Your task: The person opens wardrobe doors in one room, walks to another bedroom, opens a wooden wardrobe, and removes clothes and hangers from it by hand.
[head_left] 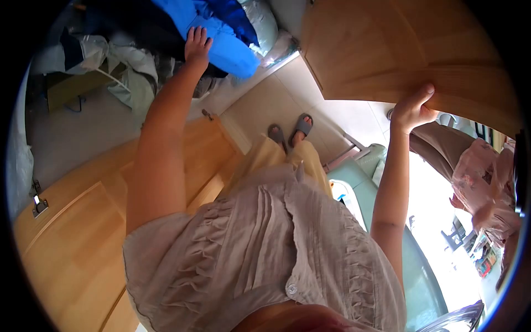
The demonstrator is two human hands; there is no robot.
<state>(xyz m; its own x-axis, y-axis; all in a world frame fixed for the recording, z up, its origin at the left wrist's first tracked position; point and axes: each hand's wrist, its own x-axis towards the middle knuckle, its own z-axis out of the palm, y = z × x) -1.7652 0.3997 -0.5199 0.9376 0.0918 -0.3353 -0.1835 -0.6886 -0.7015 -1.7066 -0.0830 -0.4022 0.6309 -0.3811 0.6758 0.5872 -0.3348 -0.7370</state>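
My left hand (198, 45) reaches into a cupboard, its fingers stretched out and lying on a bright blue cloth item (224, 47), perhaps a garment. Dark fabric surrounds the blue cloth. On the other side, my right hand (415, 110) grips the edge of a wooden cupboard door (376, 50). The thumb shows on the door's near face; the other fingers are partly hidden.
Another wooden door (83, 232) with a metal hinge (38, 206) stands open at left. Pale bags (133, 72) fill the cupboard. A pinkish cloth (478, 177) hangs at right beside a pale green surface (415, 265). Grey slippers (301, 126) stand on the tiled floor (254, 102).
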